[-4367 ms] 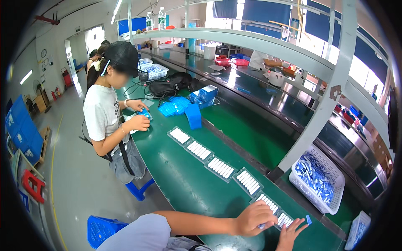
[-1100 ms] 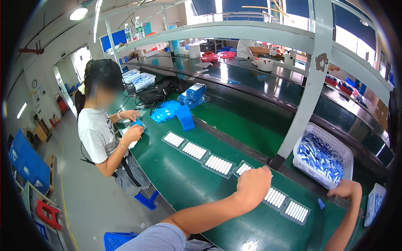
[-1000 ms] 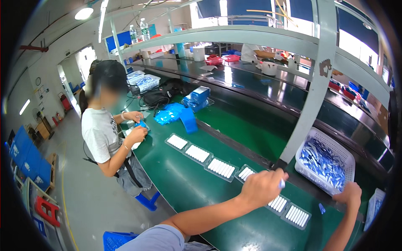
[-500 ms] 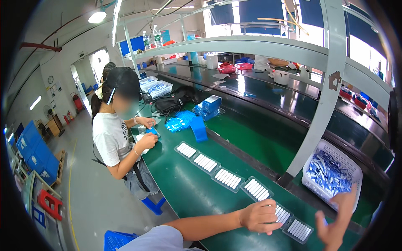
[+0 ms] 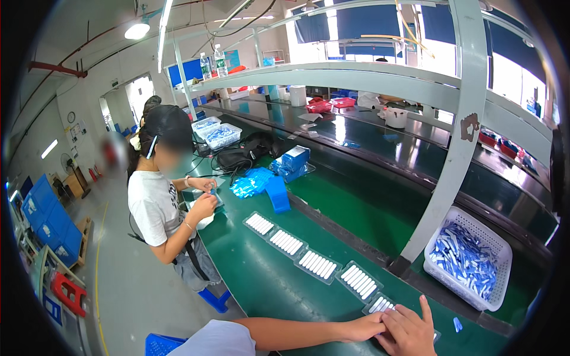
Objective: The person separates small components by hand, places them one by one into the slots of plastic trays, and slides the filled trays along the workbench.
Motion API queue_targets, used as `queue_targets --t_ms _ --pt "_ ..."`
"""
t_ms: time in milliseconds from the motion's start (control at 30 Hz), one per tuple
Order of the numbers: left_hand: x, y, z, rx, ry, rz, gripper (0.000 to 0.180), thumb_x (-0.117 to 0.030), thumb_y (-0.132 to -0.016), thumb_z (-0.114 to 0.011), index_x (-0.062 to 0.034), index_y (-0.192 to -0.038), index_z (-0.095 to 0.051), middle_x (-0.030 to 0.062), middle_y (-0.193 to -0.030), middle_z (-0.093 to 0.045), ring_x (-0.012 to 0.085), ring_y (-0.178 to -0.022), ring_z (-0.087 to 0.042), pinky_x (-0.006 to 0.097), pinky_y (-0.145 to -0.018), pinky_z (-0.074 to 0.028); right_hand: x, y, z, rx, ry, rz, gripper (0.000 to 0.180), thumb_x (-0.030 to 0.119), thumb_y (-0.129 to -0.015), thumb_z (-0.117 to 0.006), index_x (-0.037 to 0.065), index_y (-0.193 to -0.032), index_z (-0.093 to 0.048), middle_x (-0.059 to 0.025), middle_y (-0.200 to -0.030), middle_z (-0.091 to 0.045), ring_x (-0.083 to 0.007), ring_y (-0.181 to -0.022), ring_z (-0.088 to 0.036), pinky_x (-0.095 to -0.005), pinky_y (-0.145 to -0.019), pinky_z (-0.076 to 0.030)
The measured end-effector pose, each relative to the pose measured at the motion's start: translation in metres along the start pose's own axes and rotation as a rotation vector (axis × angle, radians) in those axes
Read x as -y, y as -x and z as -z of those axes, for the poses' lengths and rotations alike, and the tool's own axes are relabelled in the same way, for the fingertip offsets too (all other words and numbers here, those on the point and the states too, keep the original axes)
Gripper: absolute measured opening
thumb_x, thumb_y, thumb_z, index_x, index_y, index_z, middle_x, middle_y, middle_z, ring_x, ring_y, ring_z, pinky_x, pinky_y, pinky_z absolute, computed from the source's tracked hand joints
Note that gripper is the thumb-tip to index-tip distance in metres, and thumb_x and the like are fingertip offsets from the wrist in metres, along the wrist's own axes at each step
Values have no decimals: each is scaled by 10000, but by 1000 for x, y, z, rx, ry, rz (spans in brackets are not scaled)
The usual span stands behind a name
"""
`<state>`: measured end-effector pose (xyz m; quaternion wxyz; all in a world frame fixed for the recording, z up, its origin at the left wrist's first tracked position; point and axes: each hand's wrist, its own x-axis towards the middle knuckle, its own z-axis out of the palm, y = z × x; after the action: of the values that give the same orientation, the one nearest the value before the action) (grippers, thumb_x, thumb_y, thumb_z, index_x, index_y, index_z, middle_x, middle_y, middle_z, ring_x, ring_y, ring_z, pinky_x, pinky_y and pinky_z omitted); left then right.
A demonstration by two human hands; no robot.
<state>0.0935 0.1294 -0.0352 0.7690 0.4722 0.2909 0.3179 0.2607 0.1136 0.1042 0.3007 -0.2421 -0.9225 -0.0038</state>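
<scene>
A row of clear trays (image 5: 317,265) filled with white strips runs along the green bench (image 5: 261,291). At the near end my left hand (image 5: 363,326) lies on the last tray (image 5: 380,305), its fingers partly covered by my right hand. My right hand (image 5: 411,333) rests flat on the same tray with fingers spread, touching the left hand. A small blue piece (image 5: 457,324) lies on the bench just right of my right hand. A white basket (image 5: 502,256) full of blue pieces stands further right.
A person in a white shirt (image 5: 157,207) works at the bench's far left end. A blue stack (image 5: 277,194) and blue bags (image 5: 249,181) lie beyond the trays. A slanted white post (image 5: 442,184) rises between the trays and the basket. Blue crates (image 5: 50,219) line the floor.
My right hand has come back from the white basket, leftward and down onto the near tray beside my left hand. The left hand has stayed at that tray.
</scene>
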Motion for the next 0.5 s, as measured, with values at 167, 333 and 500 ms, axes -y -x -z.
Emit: queue_targets --t_ms 167,333,500 --pt "-20 6 -1 78 -101 6 399 -186 -1032 -495 -22 -1391 -443 93 -1273 -573 153 -1174 -565 316 -996 -477 -3 2 -4 -47 16 34 488 199 -776 -801 57 -1214 -641 -114 -1132 -716 -310 -1087 -680 -596 -1128 -368" --pt "-48 19 -14 176 444 75 461 -312 -1082 -492 -61 -1457 -396 85 -1344 -541 174 -1244 -541 343 -1063 -444 0 3 -2 -202 42 -35 489 192 -764 -821 16 -1184 -644 -147 -1104 -715 -327 -1031 -696 -591 -1104 -403" --pt "-43 21 -7 280 400 45 440 -293 -1095 -460 -72 -1471 -402 82 -1358 -548 183 -1260 -532 352 -1062 -445 -9 9 -16 -146 94 -60 532 271 -720 -837 18 -1150 -651 -141 -1066 -717 -319 -1012 -700 -564 -1077 -420"
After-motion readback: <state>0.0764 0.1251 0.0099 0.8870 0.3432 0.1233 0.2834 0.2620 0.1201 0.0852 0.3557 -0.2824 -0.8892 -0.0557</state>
